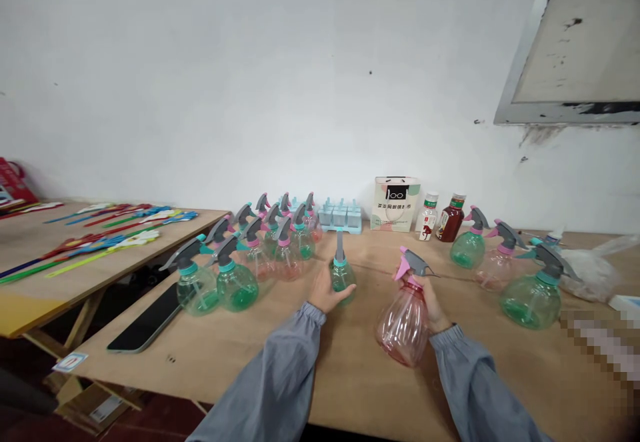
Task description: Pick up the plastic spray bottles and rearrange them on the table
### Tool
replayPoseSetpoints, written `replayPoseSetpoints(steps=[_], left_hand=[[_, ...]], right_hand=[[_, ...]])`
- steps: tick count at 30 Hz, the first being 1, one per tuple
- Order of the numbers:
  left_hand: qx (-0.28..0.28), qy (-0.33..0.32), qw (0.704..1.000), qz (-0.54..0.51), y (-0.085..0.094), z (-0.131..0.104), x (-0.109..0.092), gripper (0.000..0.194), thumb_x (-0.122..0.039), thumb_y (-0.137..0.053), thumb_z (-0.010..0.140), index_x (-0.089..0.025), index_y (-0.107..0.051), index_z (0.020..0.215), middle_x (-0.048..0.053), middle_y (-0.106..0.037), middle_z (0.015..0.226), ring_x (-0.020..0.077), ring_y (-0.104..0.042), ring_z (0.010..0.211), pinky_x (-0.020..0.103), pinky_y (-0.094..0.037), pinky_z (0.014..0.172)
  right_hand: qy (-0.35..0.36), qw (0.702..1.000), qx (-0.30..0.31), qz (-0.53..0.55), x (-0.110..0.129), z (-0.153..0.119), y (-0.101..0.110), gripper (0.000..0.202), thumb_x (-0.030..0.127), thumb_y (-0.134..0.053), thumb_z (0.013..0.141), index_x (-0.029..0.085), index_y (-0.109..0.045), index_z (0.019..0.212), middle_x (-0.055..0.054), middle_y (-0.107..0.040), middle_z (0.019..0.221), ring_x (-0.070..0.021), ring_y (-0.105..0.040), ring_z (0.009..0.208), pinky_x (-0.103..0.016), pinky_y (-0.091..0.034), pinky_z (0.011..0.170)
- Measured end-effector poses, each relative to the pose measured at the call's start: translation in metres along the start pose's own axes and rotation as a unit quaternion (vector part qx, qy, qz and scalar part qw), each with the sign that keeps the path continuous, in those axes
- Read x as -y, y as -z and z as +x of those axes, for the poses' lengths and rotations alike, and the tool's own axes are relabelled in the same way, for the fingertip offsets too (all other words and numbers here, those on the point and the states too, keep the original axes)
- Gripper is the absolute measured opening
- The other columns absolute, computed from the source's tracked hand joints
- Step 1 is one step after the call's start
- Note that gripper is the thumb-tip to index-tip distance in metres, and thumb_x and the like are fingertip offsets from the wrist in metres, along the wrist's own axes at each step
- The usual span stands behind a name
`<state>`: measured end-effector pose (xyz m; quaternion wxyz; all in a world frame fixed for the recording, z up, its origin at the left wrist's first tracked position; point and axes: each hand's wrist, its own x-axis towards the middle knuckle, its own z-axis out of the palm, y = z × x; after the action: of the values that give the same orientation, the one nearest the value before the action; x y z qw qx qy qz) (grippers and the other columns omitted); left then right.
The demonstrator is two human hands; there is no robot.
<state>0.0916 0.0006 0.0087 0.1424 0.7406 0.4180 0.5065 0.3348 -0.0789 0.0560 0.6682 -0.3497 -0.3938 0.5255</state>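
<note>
My left hand [330, 290] is wrapped round the lower part of a small green spray bottle [342, 274] with a grey and teal head, which stands upright on the table. In my right hand [433, 303] is a clear pink spray bottle [404, 327], gripped near its neck and slightly tilted, its grey and pink head on top. Left of my hands stand several green and pink spray bottles [237, 287] in a group. More spray bottles [531, 301] stand in a row on the right.
A black phone [147, 322] lies at the left. Along the wall are a light blue mould [340, 217], a paper bag [395, 205] and two drink bottles [451, 219]. A plastic bag [593, 272] lies at right. Colourful sticks [107, 243] cover the left table.
</note>
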Motion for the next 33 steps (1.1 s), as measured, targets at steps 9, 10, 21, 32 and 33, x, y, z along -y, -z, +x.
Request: replayPoseSetpoints(steps=[9,10,21,32,33], left_hand=[[0.022,-0.011,1.0,-0.003,0.0041,0.0016,-0.0044,0.08,-0.044,-0.077,0.068,-0.017,-0.036,0.132,0.016,-0.059,0.127,0.0331,-0.058,0.123,0.052,-0.045,0.105],[0.025,-0.015,1.0,-0.004,0.0047,0.0018,-0.0051,0.08,-0.043,-0.077,0.069,-0.018,-0.036,0.133,0.016,-0.058,0.127,0.0328,-0.057,0.124,0.052,-0.045,0.105],[0.023,-0.023,0.999,-0.01,0.0068,0.0027,-0.0075,0.081,-0.04,-0.079,0.068,-0.019,-0.037,0.134,0.015,-0.059,0.127,0.0321,-0.058,0.123,0.051,-0.047,0.104],[0.017,-0.009,1.0,-0.015,0.0035,0.0011,-0.0063,0.081,-0.042,-0.078,0.067,-0.015,-0.037,0.132,0.018,-0.058,0.127,0.0347,-0.057,0.122,0.054,-0.045,0.105],[0.015,-0.01,1.0,-0.016,0.0033,0.001,-0.006,0.08,-0.042,-0.078,0.067,-0.016,-0.038,0.132,0.018,-0.058,0.126,0.0343,-0.057,0.122,0.054,-0.045,0.105]], right_hand=[[-0.019,0.999,0.031,-0.017,0.0009,-0.0022,-0.0043,0.035,0.043,-0.068,0.066,0.025,-0.069,0.096,-0.005,-0.076,0.097,-0.0244,-0.067,0.089,-0.037,-0.053,0.08],[-0.019,0.999,0.021,-0.017,0.0004,-0.002,-0.0038,0.034,0.043,-0.068,0.065,0.024,-0.069,0.093,-0.005,-0.076,0.095,-0.0241,-0.067,0.087,-0.036,-0.053,0.078],[-0.013,1.0,0.002,-0.02,0.0015,-0.0023,-0.0034,0.04,0.045,-0.069,0.067,0.025,-0.068,0.102,-0.006,-0.076,0.102,-0.0278,-0.068,0.098,-0.041,-0.053,0.085],[-0.023,0.999,0.019,-0.03,-0.0007,-0.0022,-0.0041,0.047,0.046,-0.07,0.066,0.028,-0.068,0.109,-0.005,-0.076,0.104,-0.0273,-0.067,0.101,-0.042,-0.053,0.089],[-0.027,0.999,0.015,-0.033,-0.0016,-0.0016,-0.0035,0.045,0.047,-0.07,0.067,0.028,-0.068,0.108,-0.005,-0.076,0.103,-0.0273,-0.068,0.1,-0.042,-0.053,0.088]])
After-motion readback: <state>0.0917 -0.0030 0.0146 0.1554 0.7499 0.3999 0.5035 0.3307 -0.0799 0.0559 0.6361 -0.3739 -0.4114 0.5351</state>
